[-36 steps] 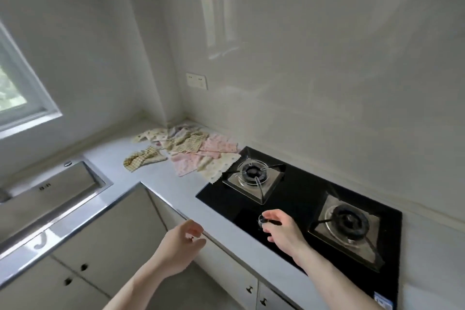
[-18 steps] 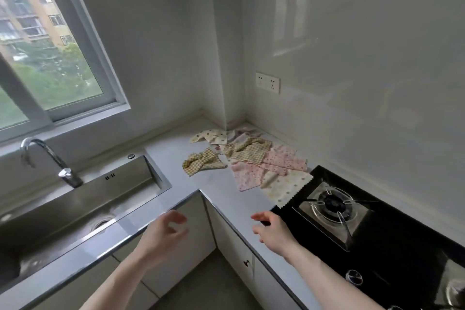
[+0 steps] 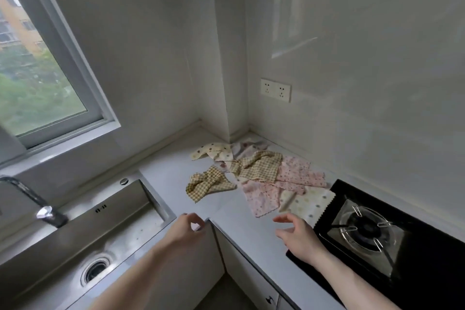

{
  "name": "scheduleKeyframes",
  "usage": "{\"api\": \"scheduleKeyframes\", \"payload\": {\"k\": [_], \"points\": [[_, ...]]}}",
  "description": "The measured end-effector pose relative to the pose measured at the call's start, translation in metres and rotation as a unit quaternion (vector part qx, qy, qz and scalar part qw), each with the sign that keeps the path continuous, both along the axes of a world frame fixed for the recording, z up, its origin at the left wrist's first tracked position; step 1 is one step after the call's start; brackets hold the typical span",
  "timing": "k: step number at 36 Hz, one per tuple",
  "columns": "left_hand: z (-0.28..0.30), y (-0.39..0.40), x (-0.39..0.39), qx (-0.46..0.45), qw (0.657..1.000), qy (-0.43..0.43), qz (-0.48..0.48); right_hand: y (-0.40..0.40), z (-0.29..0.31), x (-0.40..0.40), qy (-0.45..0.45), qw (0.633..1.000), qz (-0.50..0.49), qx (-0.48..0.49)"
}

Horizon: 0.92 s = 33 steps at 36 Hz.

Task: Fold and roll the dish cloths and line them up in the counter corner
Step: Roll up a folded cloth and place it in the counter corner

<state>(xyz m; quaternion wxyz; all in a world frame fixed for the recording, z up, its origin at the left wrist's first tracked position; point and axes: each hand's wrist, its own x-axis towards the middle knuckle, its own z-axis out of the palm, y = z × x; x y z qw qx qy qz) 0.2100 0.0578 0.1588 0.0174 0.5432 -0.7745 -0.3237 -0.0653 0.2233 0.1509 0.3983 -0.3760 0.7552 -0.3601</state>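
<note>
**Both hands empty, cloths waiting just ahead**

Nearest to me, the two bare hands hover over the front edge of the surface [image 3: 226,211], neither holding anything. The left hand [image 3: 187,228] sits above the inner corner where the sink [image 3: 83,239] run meets the stove run, its fingers loosely curled round nothing. The right hand [image 3: 299,234] floats beside the black gas hob [image 3: 402,239], fingers relaxed and slightly spread, pointing forward.

Just beyond the right hand's fingertips lies the closest of the dish cloths [image 3: 259,176], a pink floral one [image 3: 263,197] overlapping a cream spotted one [image 3: 310,202] whose edge touches the hob. The heap spreads away from there, running diagonally back and left toward the wall corner [image 3: 236,133]. A crumpled yellow checked cloth [image 3: 210,184] lies apart on the left, ahead of the left hand.

So everything lies forward of both hands, and the right hand is plainly nearer to cloth. I judge nothing is folded or rolled yet; the likely first reach is short and straight ahead.
</note>
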Motion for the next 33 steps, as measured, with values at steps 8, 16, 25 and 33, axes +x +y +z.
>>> {"api": "scheduleKeyframes", "payload": {"k": [8, 16, 25, 33], "points": [[-0.033, -0.113, -0.007, 0.001, 0.994, -0.031, -0.102, -0.066, -0.006, 0.021, 0.001, 0.997, -0.076, 0.002], [-0.079, -0.196, 0.002, -0.025, 0.982, -0.031, -0.183, -0.13, -0.041, 0.055, 0.035, 0.992, -0.118, 0.02], [-0.162, -0.235, -0.008, -0.06, 0.983, -0.034, -0.17, -0.171, -0.113, 0.053, 0.102, 0.989, -0.098, 0.048], [-0.253, -0.235, -0.013, -0.235, 0.966, 0.06, -0.09, -0.189, -0.228, 0.041, 0.264, 0.962, -0.065, -0.017]]}}
